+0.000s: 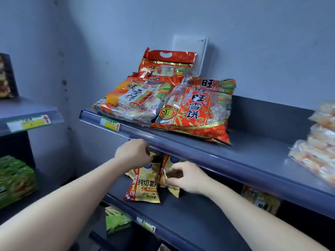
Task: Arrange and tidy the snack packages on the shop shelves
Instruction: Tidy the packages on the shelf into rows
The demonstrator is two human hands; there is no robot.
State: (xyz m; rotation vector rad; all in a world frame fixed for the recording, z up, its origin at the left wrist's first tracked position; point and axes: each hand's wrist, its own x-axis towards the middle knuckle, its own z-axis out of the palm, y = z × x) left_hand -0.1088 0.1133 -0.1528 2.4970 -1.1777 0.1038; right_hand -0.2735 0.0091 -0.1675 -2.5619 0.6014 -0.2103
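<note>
Two yellow chip bags standing on the middle shelf (195,214), touching, side by side, tucked under the front lip of the top shelf (253,156). Left hand (133,151) at the top of the left chip bag (145,185), fingers curled down, pinching its top edge. Right hand (188,176) on the right chip bag (170,164), thumb and fingers closed on the side of it, low down. Both arms stretched out from the bottom of the view. On the top shelf, a pile of red cracker bags (195,113) lying flat, with an orange bag (130,100) just beside them on the left and one more red bag (168,64) leaning up behind. Behind that, a white box (192,49) on the wall. A green and yellow price tag (110,124) on the top shelf's lip. Far right, clear packs (319,142) piled up. Far left, green packs (14,178) on another shelf. Down below, one more green pack (116,220).
</note>
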